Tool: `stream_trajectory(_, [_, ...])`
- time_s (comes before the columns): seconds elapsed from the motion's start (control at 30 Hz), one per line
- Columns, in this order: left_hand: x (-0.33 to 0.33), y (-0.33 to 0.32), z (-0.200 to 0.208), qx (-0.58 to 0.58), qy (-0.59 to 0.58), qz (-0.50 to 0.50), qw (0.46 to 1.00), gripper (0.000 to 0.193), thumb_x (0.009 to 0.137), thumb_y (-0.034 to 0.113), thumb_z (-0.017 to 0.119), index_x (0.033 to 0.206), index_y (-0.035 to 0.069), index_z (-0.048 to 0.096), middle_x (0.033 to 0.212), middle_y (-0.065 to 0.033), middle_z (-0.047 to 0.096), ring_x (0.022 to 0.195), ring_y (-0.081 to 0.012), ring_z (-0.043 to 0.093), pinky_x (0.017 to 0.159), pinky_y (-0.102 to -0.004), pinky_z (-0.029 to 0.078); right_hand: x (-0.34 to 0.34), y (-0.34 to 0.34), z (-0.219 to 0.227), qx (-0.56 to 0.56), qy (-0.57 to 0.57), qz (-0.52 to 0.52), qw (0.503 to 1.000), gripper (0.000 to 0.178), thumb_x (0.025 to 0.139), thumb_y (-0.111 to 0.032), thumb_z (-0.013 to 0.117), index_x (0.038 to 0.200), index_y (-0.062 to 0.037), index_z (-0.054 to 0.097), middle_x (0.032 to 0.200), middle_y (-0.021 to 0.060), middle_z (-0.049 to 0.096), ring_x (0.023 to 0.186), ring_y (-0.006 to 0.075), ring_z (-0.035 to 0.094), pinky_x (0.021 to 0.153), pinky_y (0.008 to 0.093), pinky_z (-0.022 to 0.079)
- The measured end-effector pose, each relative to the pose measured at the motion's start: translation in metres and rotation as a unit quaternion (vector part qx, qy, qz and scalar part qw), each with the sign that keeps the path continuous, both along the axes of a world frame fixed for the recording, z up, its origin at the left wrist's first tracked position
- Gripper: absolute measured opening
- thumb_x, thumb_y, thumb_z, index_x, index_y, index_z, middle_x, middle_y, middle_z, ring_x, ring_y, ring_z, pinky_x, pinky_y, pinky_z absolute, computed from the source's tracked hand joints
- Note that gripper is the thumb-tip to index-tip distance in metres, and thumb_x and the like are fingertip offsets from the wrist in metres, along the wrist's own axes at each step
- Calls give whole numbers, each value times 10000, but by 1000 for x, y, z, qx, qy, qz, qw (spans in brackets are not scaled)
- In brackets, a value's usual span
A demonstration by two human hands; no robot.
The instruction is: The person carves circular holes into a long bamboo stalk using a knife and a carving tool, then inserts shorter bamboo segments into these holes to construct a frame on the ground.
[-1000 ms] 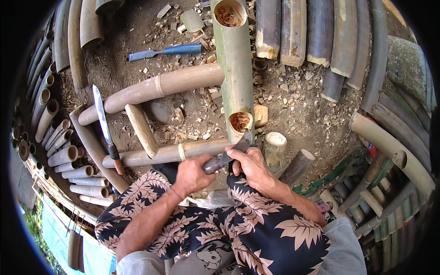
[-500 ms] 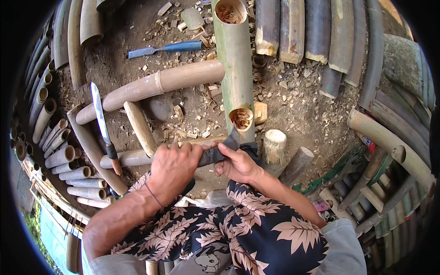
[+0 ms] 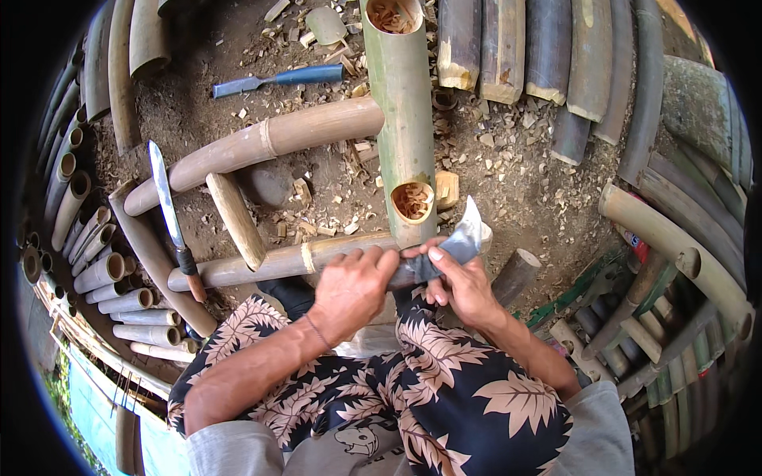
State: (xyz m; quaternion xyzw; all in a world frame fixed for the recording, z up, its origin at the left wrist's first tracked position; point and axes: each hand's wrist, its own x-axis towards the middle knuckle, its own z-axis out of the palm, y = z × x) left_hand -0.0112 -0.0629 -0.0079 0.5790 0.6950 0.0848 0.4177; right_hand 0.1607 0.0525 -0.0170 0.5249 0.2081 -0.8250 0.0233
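A curved knife point(image 3: 463, 239) with a broad metal blade and a dark wrapped handle lies across my lap area, its pointed tip upward to the right. Around the handle my left hand point(image 3: 354, 290) is closed in a fist. My right hand point(image 3: 464, 287) pinches the knife where blade meets handle, its thumb against the metal. Just beyond the blade stands a pale bamboo pole point(image 3: 403, 135), with scooped openings holding curled shavings. The blade is apart from the pole and partly covers a short wooden stump behind it.
On the dirt among wood chips lies a blue-handled chisel point(image 3: 279, 80). A long knife point(image 3: 167, 198) leans at left by the bamboo frame point(image 3: 266, 143). Bamboo lengths point(image 3: 548, 51) line the far right. Stacked tubes point(image 3: 103, 274) fill the left, and a bamboo rack point(image 3: 663, 238) stands right.
Both hands have moved right with the knife, away from the pole's lower opening. The blade has turned, so its bright curved side now shows with the tip up.
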Motion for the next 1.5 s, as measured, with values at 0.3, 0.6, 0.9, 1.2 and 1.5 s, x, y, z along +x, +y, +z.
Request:
stream_trajectory(0.3, [-68, 8, -11, -229, -89, -65, 967, 282, 690, 144, 695, 961, 93, 638, 775, -176, 692, 751, -360, 694, 692, -462, 560, -33, -17, -27, -230, -16, -29, 973, 265, 967, -222, 627, 1073, 9, 701, 588, 4, 545, 511, 103, 533, 549, 314, 502])
stream_trajectory(0.6, [97, -8, -18, -247, -260, 395, 846, 668, 732, 184, 745, 1360, 114, 528, 906, -287, 687, 864, -444, 686, 802, -479, 555, -18, -10, -20, 272, -197, 316, 887, 336, 973, -265, 499, 934, 35, 646, 710, 131, 709, 672, 321, 696, 676, 418, 545])
stream_trajectory(0.9, [-4, -39, -43, -162, -82, 336, 924, 288, 752, 291, 795, 836, 28, 712, 632, -87, 650, 579, -158, 631, 583, -338, 532, -78, -13, -36, 101, -16, 306, 946, 286, 1029, -220, 470, 999, 48, 565, 882, 163, 708, 638, 167, 674, 570, 308, 542])
stream_trajectory(1.2, [-75, 174, 30, -183, 149, -293, 926, 137, 810, 227, 728, 890, 124, 767, 832, -84, 739, 760, -244, 730, 633, -366, 570, -62, 2, -37, -234, 166, -374, 882, 330, 1051, -284, 392, 1162, -38, 582, 1130, 134, 687, 872, 248, 706, 843, 413, 595])
stream_trajectory(1.5, [-64, 129, 28, -227, 109, -208, 945, 212, 817, 270, 680, 776, 69, 737, 729, -114, 708, 730, -260, 726, 641, -381, 574, -49, 3, -30, -253, 166, -254, 919, 356, 1017, -333, 514, 1174, -22, 581, 1005, 107, 692, 763, 214, 691, 777, 398, 605])
